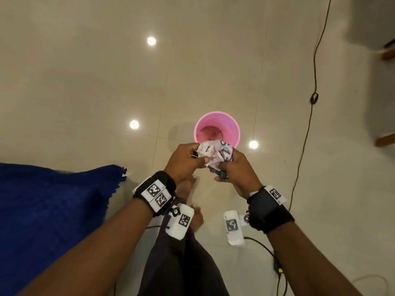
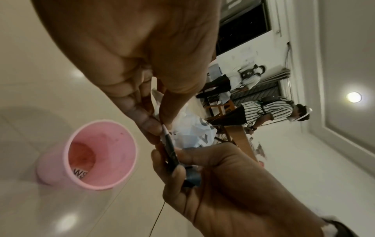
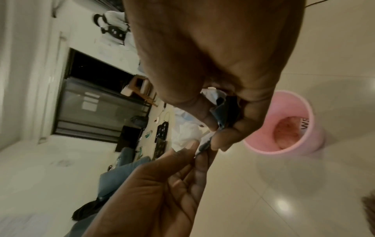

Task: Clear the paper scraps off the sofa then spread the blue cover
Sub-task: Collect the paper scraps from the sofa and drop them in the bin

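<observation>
A crumpled wad of paper scraps (image 1: 215, 154), white with dark print, is held between both hands just above the near rim of a pink bin (image 1: 217, 128). My left hand (image 1: 188, 159) grips its left side with curled fingers. My right hand (image 1: 233, 167) pinches its right side and a dark strip of paper (image 2: 171, 149). The bin (image 2: 87, 154) stands on the tiled floor with one printed scrap (image 2: 80, 172) at its bottom. The blue cover (image 1: 49, 212) lies bunched at the lower left, fringe hanging over the edge.
A black cable (image 1: 314, 97) runs across the floor at the right. A grey seat with wooden legs (image 1: 384, 82) stands at the far right. My bare feet (image 1: 192, 197) are just behind the bin. Other people (image 2: 270, 112) stand farther off in the room.
</observation>
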